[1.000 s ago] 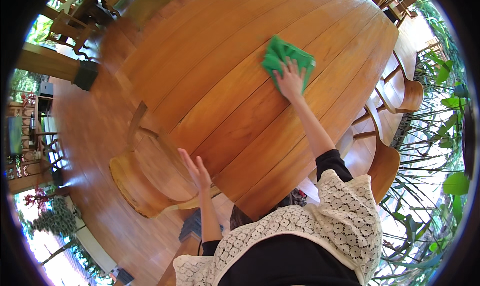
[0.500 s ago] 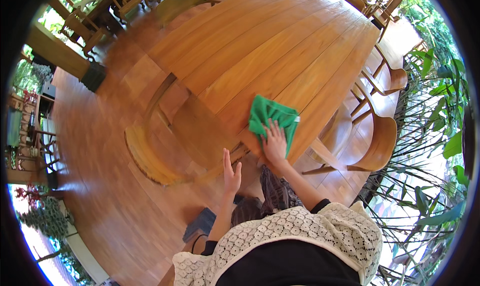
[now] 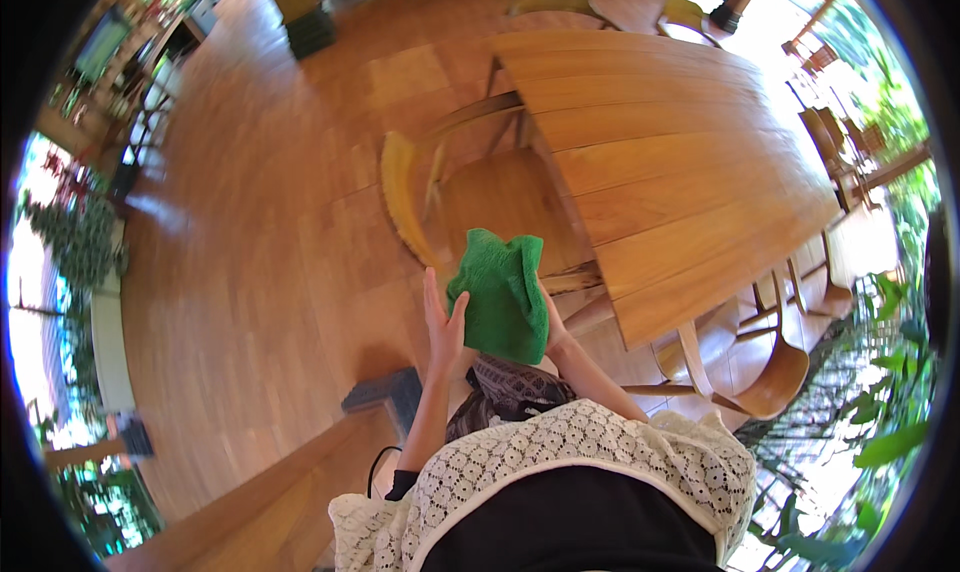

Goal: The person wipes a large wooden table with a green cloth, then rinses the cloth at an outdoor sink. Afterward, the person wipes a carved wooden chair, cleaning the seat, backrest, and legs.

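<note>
A green cloth (image 3: pixel 500 297), creased and folded over at its right side, is held up in front of my body. My right hand (image 3: pixel 555 324) grips it along the right edge, with most of the fingers hidden behind the fabric. At the cloth's left edge is my left hand (image 3: pixel 443 324), fingers stretched upward and thumb apart, close against the fabric; I cannot tell whether it touches. Beyond the cloth to the right stands a wooden plank table (image 3: pixel 680 182).
A wooden armchair (image 3: pixel 505 197) is tucked at the table's near left end. More wooden chairs (image 3: pixel 770 372) line its right side. A wooden post (image 3: pixel 300 12) rises from the plank floor (image 3: pixel 260 242) at the far left. Green plants (image 3: pixel 890 432) grow along the right.
The green cloth has come up off the tabletop in my right hand and moved left, toward my left hand. My view has turned left, so the table now appears farther right.
</note>
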Available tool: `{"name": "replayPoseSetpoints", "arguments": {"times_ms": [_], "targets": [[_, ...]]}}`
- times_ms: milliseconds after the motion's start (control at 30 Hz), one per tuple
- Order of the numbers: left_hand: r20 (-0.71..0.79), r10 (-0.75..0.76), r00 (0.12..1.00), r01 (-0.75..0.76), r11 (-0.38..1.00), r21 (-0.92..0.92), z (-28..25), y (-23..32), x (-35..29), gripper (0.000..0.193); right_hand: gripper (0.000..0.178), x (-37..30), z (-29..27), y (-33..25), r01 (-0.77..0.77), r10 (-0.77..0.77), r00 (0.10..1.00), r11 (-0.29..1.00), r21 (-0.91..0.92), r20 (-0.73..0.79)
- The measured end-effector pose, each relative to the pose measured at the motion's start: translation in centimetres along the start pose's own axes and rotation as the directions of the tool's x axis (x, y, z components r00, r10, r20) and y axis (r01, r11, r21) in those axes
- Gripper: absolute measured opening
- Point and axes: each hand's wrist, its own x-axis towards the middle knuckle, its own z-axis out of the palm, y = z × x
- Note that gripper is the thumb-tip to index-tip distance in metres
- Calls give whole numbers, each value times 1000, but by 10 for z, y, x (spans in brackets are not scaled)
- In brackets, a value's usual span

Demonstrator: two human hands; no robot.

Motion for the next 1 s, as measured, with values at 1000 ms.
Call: {"name": "replayPoseSetpoints", "arguments": {"times_ms": [1000], "targets": [[567, -62, 822, 427, 726, -539, -169, 5, 373, 46, 42, 296, 165, 6, 493, -484, 870, 863, 113, -95]]}}
